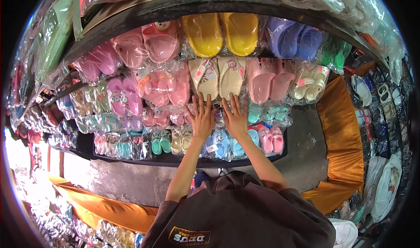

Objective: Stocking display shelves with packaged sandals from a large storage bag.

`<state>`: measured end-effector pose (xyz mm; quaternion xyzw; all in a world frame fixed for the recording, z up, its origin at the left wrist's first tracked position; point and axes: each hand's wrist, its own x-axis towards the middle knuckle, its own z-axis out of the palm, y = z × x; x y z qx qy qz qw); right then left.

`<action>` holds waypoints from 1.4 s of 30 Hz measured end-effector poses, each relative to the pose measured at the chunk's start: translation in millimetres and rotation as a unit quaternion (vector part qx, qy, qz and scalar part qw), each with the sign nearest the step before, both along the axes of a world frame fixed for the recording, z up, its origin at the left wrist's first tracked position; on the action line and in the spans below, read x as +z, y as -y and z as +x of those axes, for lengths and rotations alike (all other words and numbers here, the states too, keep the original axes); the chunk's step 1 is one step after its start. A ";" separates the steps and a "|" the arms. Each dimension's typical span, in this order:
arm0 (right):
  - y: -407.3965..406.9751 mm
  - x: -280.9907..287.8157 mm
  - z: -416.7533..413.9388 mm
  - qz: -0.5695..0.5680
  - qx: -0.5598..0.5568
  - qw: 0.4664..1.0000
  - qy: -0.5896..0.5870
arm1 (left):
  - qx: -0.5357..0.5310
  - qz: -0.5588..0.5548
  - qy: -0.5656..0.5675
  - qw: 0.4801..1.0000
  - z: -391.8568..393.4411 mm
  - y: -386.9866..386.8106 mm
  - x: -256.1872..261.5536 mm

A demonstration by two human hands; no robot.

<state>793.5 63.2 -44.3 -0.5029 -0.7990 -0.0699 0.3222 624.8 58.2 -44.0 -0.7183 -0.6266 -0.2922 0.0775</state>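
Note:
Both my arms reach forward over rows of footwear in clear plastic bags. My left hand (201, 118) lies palm down with its fingers spread, the fingertips at the lower edge of a bagged pair of cream slippers (206, 77). To its right, my right hand (235, 118) is spread the same way, its fingertips touching or just over the same bag's lower edge. Neither hand holds anything. Pink slide sandals (262, 80) lie to the right of the cream pair, and yellow slides (241, 34) are above it. Small blue clogs (221, 144) sit below, between my forearms.
A dark beam (229, 3) curves above the display, with plastic-wrapped goods over it. Orange cloth (343, 139) edges another footwear stand at the right; more orange cloth (108, 208) is at the lower left. Grey floor (303, 139) shows beside the display. White bags (387, 185) hang at the right.

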 end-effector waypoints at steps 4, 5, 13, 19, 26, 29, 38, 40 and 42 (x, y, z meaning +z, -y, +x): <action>20.2 -8.8 0.4 -0.006 0.001 0.999 -0.036 | -0.047 0.021 0.033 0.998 -2.2 21.3 -3.4; 25.3 -9.6 -0.4 -0.011 0.001 0.998 -0.054 | -0.049 0.021 0.032 0.998 -2.2 25.8 -5.3; 69.2 -38.8 -6.3 -0.050 -0.022 0.994 -0.097 | -0.089 -0.006 0.076 0.993 -5.0 62.3 -29.4; 146.7 -96.0 4.1 -0.146 -0.124 0.972 -0.139 | -0.183 -0.154 0.126 0.963 -13.8 107.4 -105.7; 345.1 -216.7 35.9 -0.511 -0.450 0.720 -0.135 | -0.288 -0.497 0.111 0.811 -130.2 189.9 -272.8; 425.4 -216.4 33.3 -0.509 -0.553 0.624 -0.214 | -0.333 -0.569 0.063 0.749 -122.6 185.4 -280.1; 522.8 -205.3 32.5 -0.246 -0.668 0.588 -0.385 | -0.429 -0.603 -0.096 0.666 0.5 150.3 -274.7; 525.6 -189.0 64.4 -0.176 -0.674 0.609 -0.379 | -0.430 -0.600 -0.117 0.665 41.3 144.7 -273.0; 522.3 -162.6 105.5 -0.107 -0.669 0.638 -0.366 | -0.435 -0.591 -0.129 0.666 90.5 143.1 -276.4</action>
